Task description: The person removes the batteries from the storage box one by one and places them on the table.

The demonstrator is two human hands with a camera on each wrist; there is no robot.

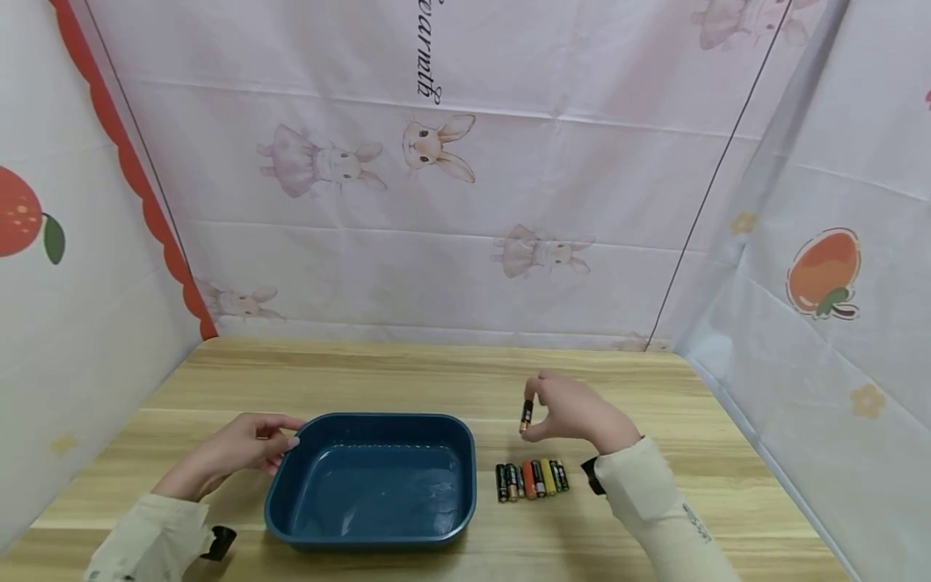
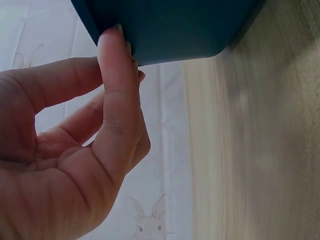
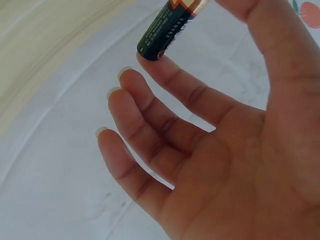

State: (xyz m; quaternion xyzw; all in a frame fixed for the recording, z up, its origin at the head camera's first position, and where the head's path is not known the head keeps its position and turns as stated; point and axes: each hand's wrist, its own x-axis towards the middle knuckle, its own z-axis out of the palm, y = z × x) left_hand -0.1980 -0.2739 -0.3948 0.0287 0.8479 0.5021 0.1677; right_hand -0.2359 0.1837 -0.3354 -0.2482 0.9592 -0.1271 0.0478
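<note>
My right hand (image 1: pixel 578 412) pinches a black and copper-coloured battery (image 1: pixel 526 415) end to end between thumb and index finger, above the table. In the right wrist view, the index fingertip is at the dark end of that battery (image 3: pixel 165 30), and the other fingers are spread apart, touching nothing. A row of several batteries (image 1: pixel 532 479), black, orange and yellow, lies side by side below this hand. On the left, my left hand (image 1: pixel 236 449) grips the upper left rim of a dark blue rectangular tray (image 1: pixel 371 540). Its fingertips meet the tray wall (image 2: pixel 170 35) in the left wrist view.
Everything stands on a wood-grain table (image 1: pixel 407 372). A printed fabric wall (image 1: pixel 378 283) with rabbits rises along the back edge. Fruit-printed fabric hangs at the left (image 1: pixel 73 323) and right (image 1: pixel 822 388) sides. The battery row lies just right of the tray.
</note>
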